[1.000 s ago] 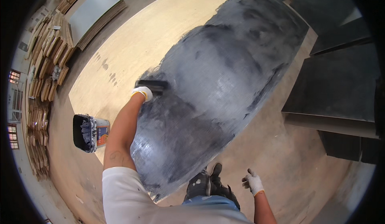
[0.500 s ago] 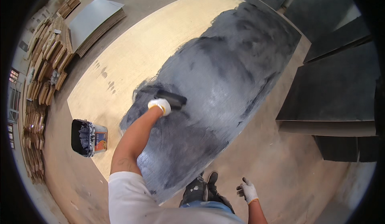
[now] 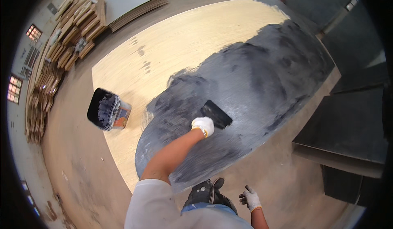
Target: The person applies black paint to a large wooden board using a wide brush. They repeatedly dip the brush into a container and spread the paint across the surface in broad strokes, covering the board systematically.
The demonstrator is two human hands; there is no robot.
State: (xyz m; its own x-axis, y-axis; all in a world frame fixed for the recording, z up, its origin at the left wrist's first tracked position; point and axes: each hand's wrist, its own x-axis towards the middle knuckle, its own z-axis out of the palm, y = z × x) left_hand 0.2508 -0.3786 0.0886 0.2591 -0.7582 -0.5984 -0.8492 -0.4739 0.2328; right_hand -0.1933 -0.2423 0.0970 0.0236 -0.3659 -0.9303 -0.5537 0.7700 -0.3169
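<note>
Pale wood board (image 3: pixel 184 44) — half under wet, streaky dark paint (image 3: pixel 254 89); white cloth gloves (image 3: pixel 203 125); paint-caked can (image 3: pixel 107 109) — rough concrete floor (image 3: pixel 82 175).

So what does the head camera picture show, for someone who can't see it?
A person's gloved left hand presses a wide black brush on a big plywood sheet lying on the floor, half coated dark grey. A paint bucket sits to the left; the gloved right hand hangs free.

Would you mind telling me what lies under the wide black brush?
Wet dark grey paint on the pale plywood sheet. The left hand holds the brush; the wood directly beneath is covered.
</note>
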